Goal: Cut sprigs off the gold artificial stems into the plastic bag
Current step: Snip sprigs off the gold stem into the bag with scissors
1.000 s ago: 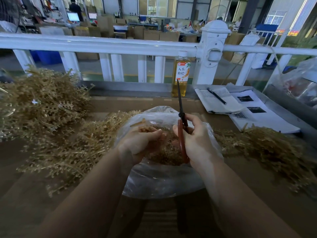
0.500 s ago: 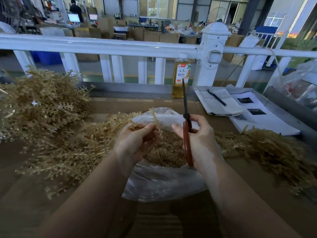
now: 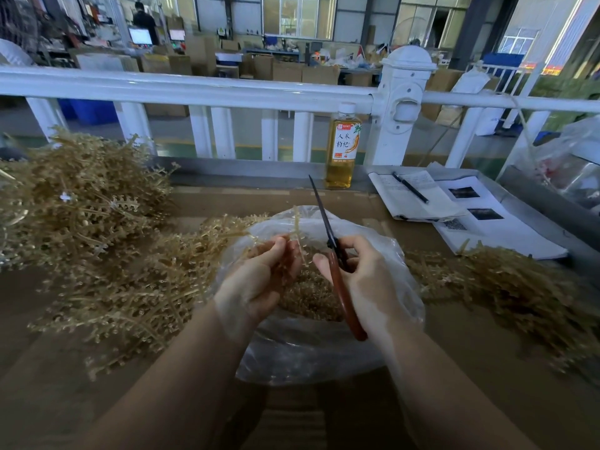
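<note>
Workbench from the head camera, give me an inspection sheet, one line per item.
Surface: brown workbench, metal edging at the back.
Job's things: clear plastic bag holding cut sprigs; gold stems heaped left, more on the right.
Clutter: tea bottle, notebook with pen, printed sheets.
Hands: left hand pinches a sprig over the bag; right hand grips scissors, blades closed.
Cables: nothing seen.
Surroundings: white railing, warehouse with cartons behind.
</note>
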A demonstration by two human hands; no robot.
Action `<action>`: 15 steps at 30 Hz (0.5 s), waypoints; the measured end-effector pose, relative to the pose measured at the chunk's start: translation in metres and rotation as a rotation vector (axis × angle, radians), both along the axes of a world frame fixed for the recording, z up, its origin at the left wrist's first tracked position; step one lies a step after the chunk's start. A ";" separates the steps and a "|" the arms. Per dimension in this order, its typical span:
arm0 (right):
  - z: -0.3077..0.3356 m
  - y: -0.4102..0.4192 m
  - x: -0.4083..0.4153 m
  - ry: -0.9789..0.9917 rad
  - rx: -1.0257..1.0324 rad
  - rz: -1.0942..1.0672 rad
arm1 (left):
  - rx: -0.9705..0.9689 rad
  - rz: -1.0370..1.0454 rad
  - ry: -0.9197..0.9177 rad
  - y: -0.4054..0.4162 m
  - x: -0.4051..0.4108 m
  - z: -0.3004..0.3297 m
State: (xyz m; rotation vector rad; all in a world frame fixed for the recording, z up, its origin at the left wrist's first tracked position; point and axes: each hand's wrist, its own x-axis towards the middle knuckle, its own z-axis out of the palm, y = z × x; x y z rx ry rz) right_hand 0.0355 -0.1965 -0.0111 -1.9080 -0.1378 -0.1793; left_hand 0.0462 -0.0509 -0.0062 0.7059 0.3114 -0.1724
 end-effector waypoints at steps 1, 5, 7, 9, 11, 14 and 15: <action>-0.001 -0.001 0.000 0.001 0.003 -0.009 | 0.000 -0.003 -0.011 -0.001 -0.001 0.000; -0.001 -0.001 -0.003 -0.010 -0.053 -0.026 | -0.034 0.026 -0.030 -0.003 -0.001 0.002; -0.002 0.003 -0.006 -0.003 -0.092 -0.015 | -0.050 0.035 -0.049 -0.003 0.001 0.003; -0.003 0.006 -0.009 -0.025 -0.112 -0.002 | -0.049 0.041 -0.075 -0.002 0.002 0.004; -0.003 0.006 -0.010 -0.047 -0.108 0.001 | -0.045 0.051 -0.095 -0.001 0.002 0.004; -0.002 0.005 -0.009 -0.042 -0.123 -0.011 | -0.042 0.048 -0.110 -0.001 0.001 0.003; -0.001 0.004 -0.009 -0.034 -0.137 -0.004 | -0.044 0.048 -0.116 0.000 0.000 0.003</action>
